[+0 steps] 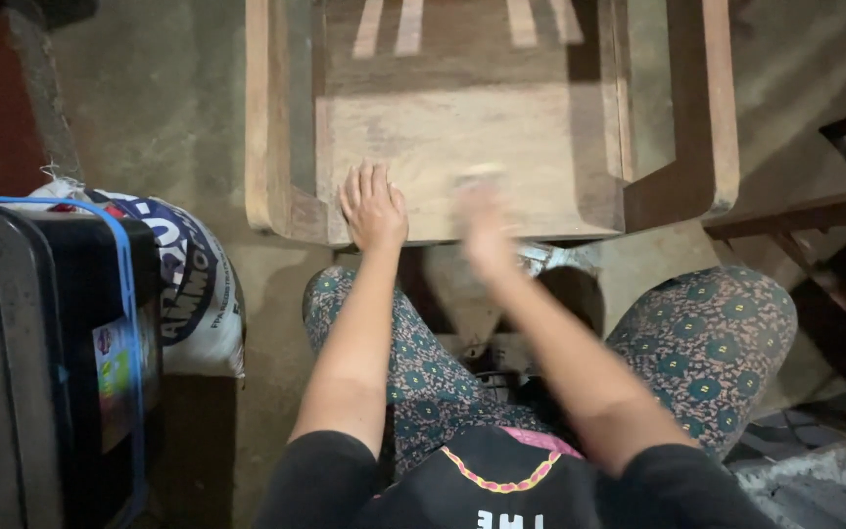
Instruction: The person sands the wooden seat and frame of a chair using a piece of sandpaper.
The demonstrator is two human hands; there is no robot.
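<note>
A bare wooden chair (501, 127) stands on the concrete floor in front of me, its seat facing up. My left hand (374, 208) lies flat on the front left of the seat, fingers together. My right hand (485, 227) is blurred with motion at the seat's front edge. It seems to press a small pale pad (480, 177) against the wood, but the blur hides the grip. My knees in patterned leggings (707, 338) spread to either side below the chair.
A black bin with a blue rim (41, 353) stands at the left, a white printed sack (188, 284) leaning beside it. Dark wooden furniture legs (815, 211) cross at the right. Crumpled foil (555, 260) lies under the seat's front edge.
</note>
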